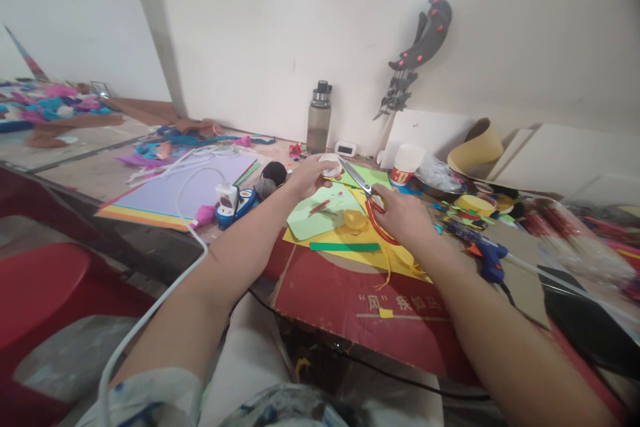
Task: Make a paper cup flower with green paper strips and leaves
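My left hand (311,177) is closed on a small round white piece (331,165), perhaps a paper cup's base; its exact kind is unclear. In my right hand (403,213) is a pair of scissors (370,199) with red-orange handles. The blades point up and left, with their tips close to the white piece; whether they touch it I cannot tell. Below both hands lie a pale green sheet (305,217) and a yellow sheet (300,238). A red pencil-like stick (321,206), a yellow cut-out (355,219) and a dark green strip (345,247) rest on them.
A grey bottle (319,121) and a paper cup (406,163) stand behind. A blue glue gun (487,257) lies at the right. A power strip (235,205) with a white cable is left of my forearm, near purple sheets (200,180). A red stool (55,287) stands at the left.
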Motion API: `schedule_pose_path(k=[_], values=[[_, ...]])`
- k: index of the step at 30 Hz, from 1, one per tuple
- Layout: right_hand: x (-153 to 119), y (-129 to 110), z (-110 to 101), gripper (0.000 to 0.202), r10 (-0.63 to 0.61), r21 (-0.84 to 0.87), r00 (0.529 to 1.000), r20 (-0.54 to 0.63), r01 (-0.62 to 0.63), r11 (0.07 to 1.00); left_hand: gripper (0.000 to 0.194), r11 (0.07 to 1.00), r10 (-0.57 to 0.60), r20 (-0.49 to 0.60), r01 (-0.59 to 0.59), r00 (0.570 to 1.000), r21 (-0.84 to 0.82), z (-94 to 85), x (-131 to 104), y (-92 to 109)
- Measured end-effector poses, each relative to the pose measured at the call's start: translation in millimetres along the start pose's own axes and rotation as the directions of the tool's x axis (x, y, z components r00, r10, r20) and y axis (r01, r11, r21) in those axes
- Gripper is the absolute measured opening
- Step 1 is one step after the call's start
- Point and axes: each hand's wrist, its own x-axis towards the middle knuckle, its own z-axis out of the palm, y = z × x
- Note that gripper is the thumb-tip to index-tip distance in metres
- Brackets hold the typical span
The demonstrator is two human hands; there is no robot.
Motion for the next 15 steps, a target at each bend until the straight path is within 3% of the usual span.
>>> schedule_pose_path(k=[15], values=[[-0.3, -0.5, -5.2, 0.042, -0.024, -0.056, 0.999, 0.031, 0.026, 0.998, 0.021, 0.998, -0.029, -0.061, 0.025, 0.998, -0.053, 0.5, 4.0, -2.8]])
